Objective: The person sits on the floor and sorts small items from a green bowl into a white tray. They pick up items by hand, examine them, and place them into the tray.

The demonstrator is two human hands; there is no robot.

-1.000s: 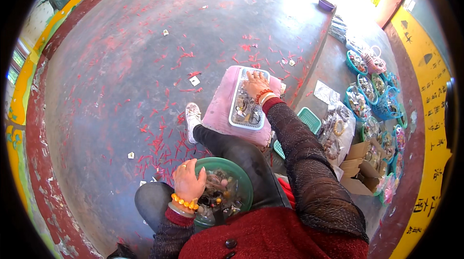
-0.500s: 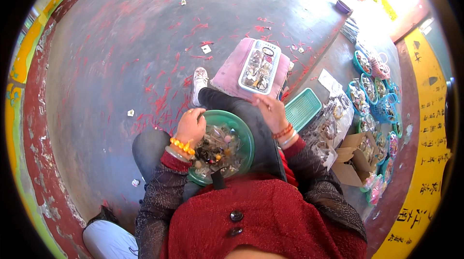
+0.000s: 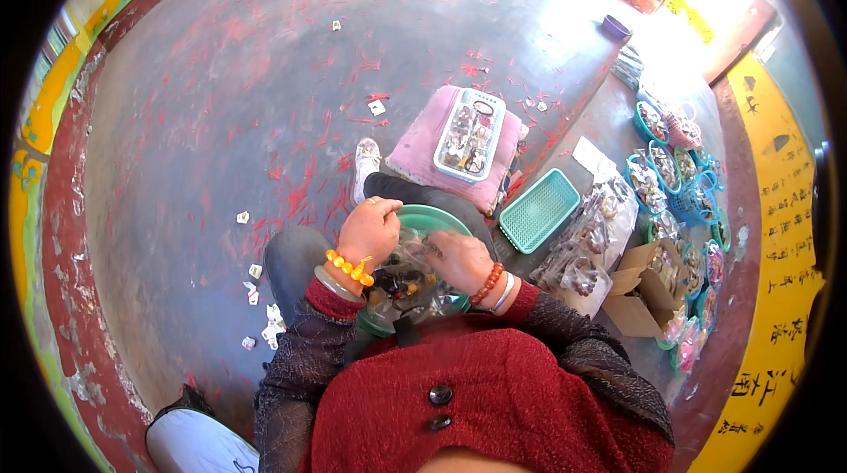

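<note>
Your left hand [image 3: 369, 230] is at the far left edge of the green bowl [image 3: 434, 219] in your lap, its fingers bent over the rim. Your right hand [image 3: 463, 261] is down inside that bowl, fingers curled among the small clear packets [image 3: 408, 286]; it is blurred there, so I cannot tell whether either hand is closed on anything. Beyond your knees, a white tray [image 3: 462, 176] filled with more packets sits on the pink cushion [image 3: 416, 153]. A green basket [image 3: 540, 211] lies to the right of the cushion, with a clear plastic bag [image 3: 587, 248] near it and an open cardboard box [image 3: 629, 319] beyond that, close to several filled baskets [image 3: 693, 201].
</note>
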